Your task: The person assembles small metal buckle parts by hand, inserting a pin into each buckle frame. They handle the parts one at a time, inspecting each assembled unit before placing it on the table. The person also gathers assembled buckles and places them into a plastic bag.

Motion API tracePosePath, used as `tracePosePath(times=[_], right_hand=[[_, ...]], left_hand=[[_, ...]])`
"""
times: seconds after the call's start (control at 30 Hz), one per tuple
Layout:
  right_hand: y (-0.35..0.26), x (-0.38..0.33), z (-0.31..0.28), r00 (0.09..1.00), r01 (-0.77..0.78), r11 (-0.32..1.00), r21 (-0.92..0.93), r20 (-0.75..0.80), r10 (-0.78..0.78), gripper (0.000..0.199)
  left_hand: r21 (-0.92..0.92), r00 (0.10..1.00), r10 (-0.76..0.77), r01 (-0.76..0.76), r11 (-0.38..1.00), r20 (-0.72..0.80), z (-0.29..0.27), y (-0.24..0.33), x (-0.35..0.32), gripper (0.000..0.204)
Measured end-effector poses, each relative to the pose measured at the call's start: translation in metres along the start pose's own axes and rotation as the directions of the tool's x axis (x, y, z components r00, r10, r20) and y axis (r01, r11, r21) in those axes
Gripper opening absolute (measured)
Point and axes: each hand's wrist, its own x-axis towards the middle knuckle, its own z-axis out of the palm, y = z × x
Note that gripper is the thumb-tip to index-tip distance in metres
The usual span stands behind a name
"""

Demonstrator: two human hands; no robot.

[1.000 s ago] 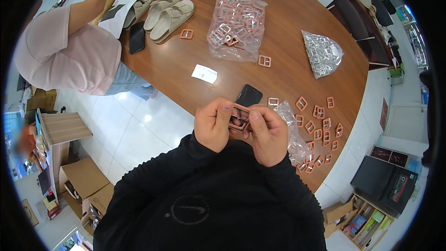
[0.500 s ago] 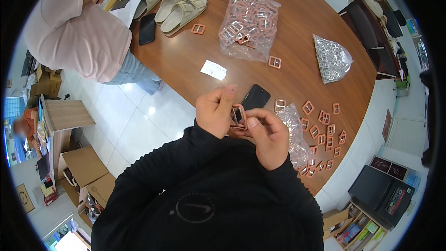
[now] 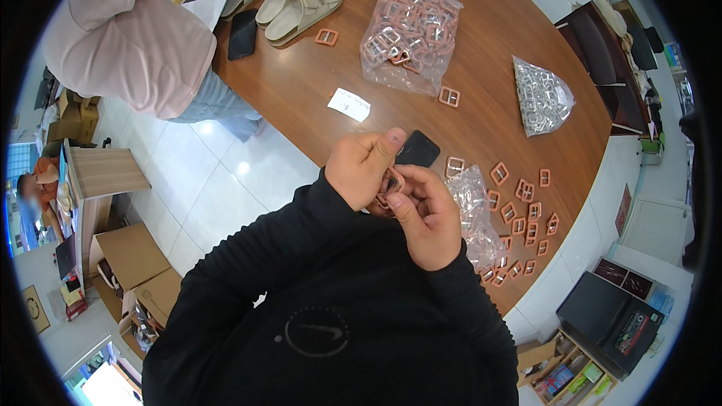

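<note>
Between my two hands, just over the table's near edge, is a reddish-brown square buckle (image 3: 394,179) with a metal part. My left hand (image 3: 363,164) closes on its left side, thumb pointing up. My right hand (image 3: 427,214) pinches its lower right side with thumb and fingers. Fingers cover much of the frame. A black phone (image 3: 419,149) lies just beyond the hands. Right of them is an open clear plastic bag (image 3: 472,214), with several loose buckles (image 3: 531,234) of the same kind spread beside it.
On the wooden table (image 3: 301,75) are a big bag of brown buckles (image 3: 412,34), a bag of silver buckles (image 3: 540,98), a paper note (image 3: 350,104), beige sandals (image 3: 304,11) and another phone (image 3: 242,34). A person in a pink shirt (image 3: 135,53) stands at the left.
The buckle has turned and sits deeper between my fingers. My right hand has moved slightly left, closer to my left hand. The view has shifted a little.
</note>
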Motion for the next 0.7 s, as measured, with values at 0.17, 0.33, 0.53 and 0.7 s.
tracePosePath(times=[0.17, 0.33, 0.53, 0.7], right_hand=[[0.003, -0.006, 0.0, 1.0, 0.03, 1.0, -0.008, 0.006, -0.03, 0.023], [0.013, -0.008, -0.001, 0.961, 0.267, 0.943, -0.198, -0.019, -0.276, 0.021], [0.02, -0.008, -0.003, 0.934, 0.34, 0.909, -0.241, -0.025, -0.356, 0.021], [0.023, -0.01, -0.004, 0.919, 0.369, 0.876, -0.311, -0.018, -0.394, 0.022]], left_hand=[[-0.058, 0.995, -0.036, 0.042, 0.997, 0.097, -0.002, -0.001, 0.0, 0.054], [-0.175, 0.981, -0.1, 0.13, 0.976, 0.168, 0.004, 0.0, -0.005, 0.053], [-0.29, 0.971, -0.142, 0.194, 0.937, 0.19, 0.01, -0.001, -0.007, 0.055], [-0.376, 0.966, -0.146, 0.218, 0.9, 0.212, 0.011, -0.004, -0.007, 0.055]])
